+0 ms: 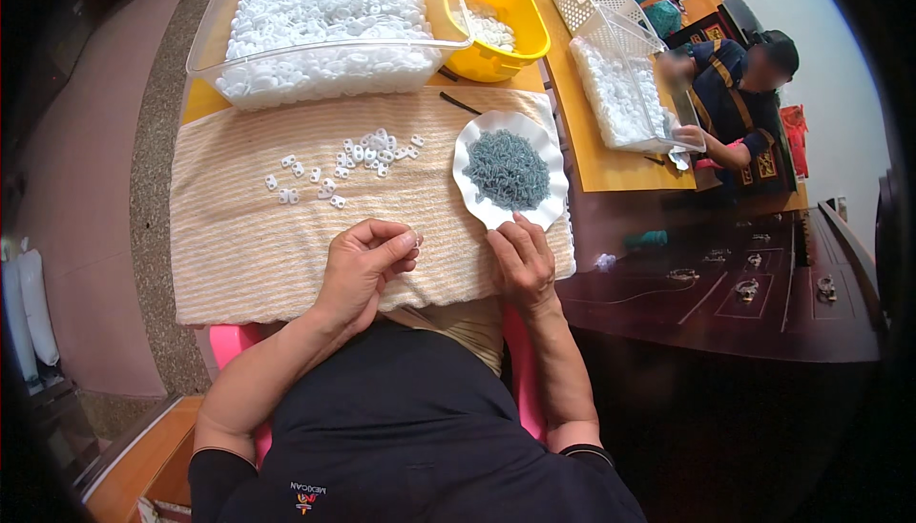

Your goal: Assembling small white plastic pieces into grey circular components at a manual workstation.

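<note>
Pinching a small white plastic piece (pixel 416 238), left hand (pixel 363 265) hovers near the towel's (pixel 239 246) front edge; right hand (pixel 522 261), fingers loosely curled and empty, touches the white scalloped dish (pixel 468 156) at the right edge.

One camera sits on my head and looks steeply down, close over my lap and the worktop (pixel 592 165) in front of me. My forearms enter from the lower edge. The fisheye lens bends straight edges near the rim, and the far side of the room shows at upper right.
</note>
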The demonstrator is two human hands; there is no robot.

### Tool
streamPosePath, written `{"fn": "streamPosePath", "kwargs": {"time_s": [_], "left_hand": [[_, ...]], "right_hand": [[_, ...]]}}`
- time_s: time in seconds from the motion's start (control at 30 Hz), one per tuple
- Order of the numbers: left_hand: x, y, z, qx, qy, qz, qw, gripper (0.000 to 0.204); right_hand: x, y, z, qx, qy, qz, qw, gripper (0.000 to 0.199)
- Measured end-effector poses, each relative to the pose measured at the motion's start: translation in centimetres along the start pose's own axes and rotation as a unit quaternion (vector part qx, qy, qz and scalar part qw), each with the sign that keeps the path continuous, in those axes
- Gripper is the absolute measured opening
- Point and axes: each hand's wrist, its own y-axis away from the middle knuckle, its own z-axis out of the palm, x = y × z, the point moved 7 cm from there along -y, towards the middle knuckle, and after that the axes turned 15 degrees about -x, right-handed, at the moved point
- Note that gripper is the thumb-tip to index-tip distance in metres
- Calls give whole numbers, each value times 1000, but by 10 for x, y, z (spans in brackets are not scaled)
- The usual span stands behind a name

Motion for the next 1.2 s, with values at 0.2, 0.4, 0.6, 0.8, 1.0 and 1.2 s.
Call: {"fn": "streamPosePath", "kwargs": {"time_s": [0.2,0.4,0.6,0.8,1.0,1.2], "left_hand": [[0,-1,0,1,-5,-5,1000,10],[-1,-2,2,-18,-21,-8,1000,10],[-3,-2,5,-22,-46,-14,999,13],[-6,-2,10,-69,-39,-30,996,12],[-8,0,17,-101,11,-49,994,12],[-6,2,16,-84,6,-66,994,16]], "right_hand": [[8,-1,-3,30,-77,26,996,19],[19,-2,-8,75,-159,94,980,20],[30,-1,-3,95,-310,152,934,16],[12,-7,7,74,-568,227,787,15],[-8,-9,32,39,-667,269,694,17],[-16,-14,39,40,-682,253,685,17]]}}
